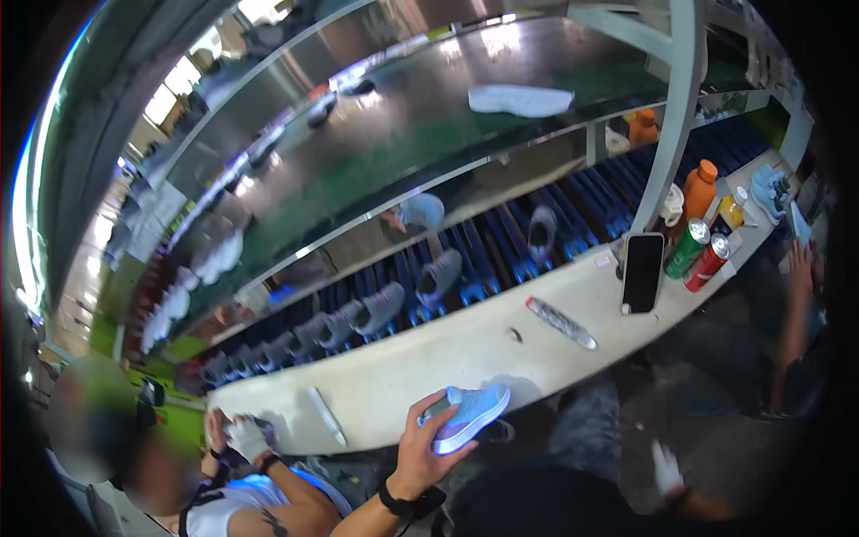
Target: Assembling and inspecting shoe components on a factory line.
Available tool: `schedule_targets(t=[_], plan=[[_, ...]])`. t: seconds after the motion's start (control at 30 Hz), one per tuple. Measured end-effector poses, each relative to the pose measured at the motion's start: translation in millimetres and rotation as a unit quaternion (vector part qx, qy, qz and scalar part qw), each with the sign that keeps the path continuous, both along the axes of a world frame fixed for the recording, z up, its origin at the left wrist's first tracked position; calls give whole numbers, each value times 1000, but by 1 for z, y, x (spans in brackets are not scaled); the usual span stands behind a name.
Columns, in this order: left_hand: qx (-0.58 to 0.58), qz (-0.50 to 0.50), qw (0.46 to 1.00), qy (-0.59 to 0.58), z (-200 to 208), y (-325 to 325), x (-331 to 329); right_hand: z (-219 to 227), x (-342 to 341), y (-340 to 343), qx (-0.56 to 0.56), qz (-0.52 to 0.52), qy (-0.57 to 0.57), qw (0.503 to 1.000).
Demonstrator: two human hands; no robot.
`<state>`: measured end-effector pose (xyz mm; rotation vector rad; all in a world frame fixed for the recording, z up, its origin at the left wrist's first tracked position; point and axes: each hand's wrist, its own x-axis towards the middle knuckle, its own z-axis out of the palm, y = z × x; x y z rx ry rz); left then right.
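Observation:
A light blue sneaker (479, 413) with a white sole is gripped in my left hand (422, 446), the fingers closed around its ankle opening and heel. It is held just over the near edge of the white bench (456, 362). My right hand (666, 469), in a white glove, hangs low at the right, away from the bench. Its fingers look stretched out, with nothing seen in them. A marker-like pen (562, 323) and a small dark ring-shaped piece (514, 336) lie on the bench beyond the sneaker.
Grey shoes (380, 307) line a blue roller conveyor (483, 255) behind the bench. At the right stand a phone (642, 273), cans (687, 249) and an orange bottle (700, 188). A co-worker (268, 501) sits at left; another person's arm (795, 304) shows at right. A white tool (327, 414) lies left.

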<state>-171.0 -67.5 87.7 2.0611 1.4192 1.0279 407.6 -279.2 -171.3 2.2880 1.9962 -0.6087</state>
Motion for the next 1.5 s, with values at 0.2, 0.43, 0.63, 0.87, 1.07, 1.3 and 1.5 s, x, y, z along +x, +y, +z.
schedule_targets(t=[0.2,0.43,0.63,0.87,1.07,1.3,1.5], plan=[[463,88,875,110,153,101,-37,-78,2,-49,-33,-63,2,997],[630,166,725,224,359,295,-52,164,-137,126,-111,-4,77,991],[379,185,847,324,396,396,-79,410,-354,342,-202,103,146,963],[505,-189,787,300,254,353,89,205,-332,399,-422,99,270,860],[124,-216,891,380,38,338,229,139,-288,400,-496,133,341,787],[-188,-60,886,420,-154,457,235,-10,-89,141,-447,-71,422,785],[-84,-71,989,97,-190,532,158,-96,-124,-82,-339,-163,532,759]])
